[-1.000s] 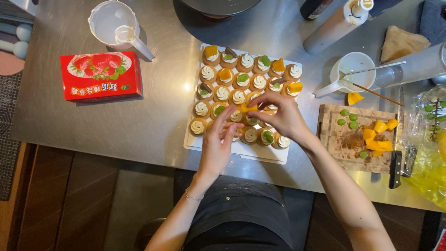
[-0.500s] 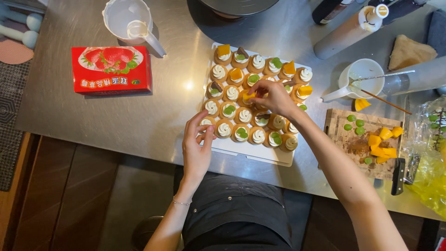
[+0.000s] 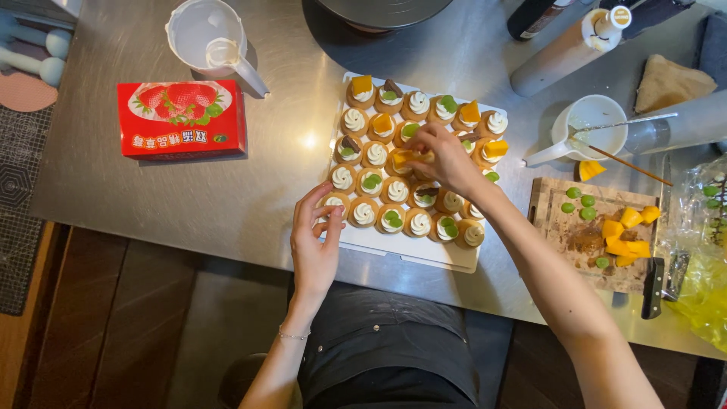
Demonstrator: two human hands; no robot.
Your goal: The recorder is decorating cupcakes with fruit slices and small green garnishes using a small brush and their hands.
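Note:
A white tray [image 3: 409,254] on the steel counter holds several small tarts topped with cream swirls, some with orange mango pieces or green grape slices. My right hand [image 3: 447,159] hovers over the middle of the tray, its fingers pinching an orange mango piece [image 3: 403,158] just above a tart. My left hand [image 3: 316,241] rests at the tray's near left corner, fingers spread, touching the corner tart [image 3: 335,202] and holding nothing.
A wooden cutting board [image 3: 587,242] with mango chunks, grape slices and a black-handled knife [image 3: 653,284] lies at right. A red strawberry box [image 3: 182,119] sits at left, a clear measuring jug [image 3: 208,34] behind it. A white cup [image 3: 594,129] with chopsticks and bottles stand at back right.
My right hand carried the mango piece from the tray's near side up toward its middle. My left hand withdrew from the tarts to the tray's near left corner.

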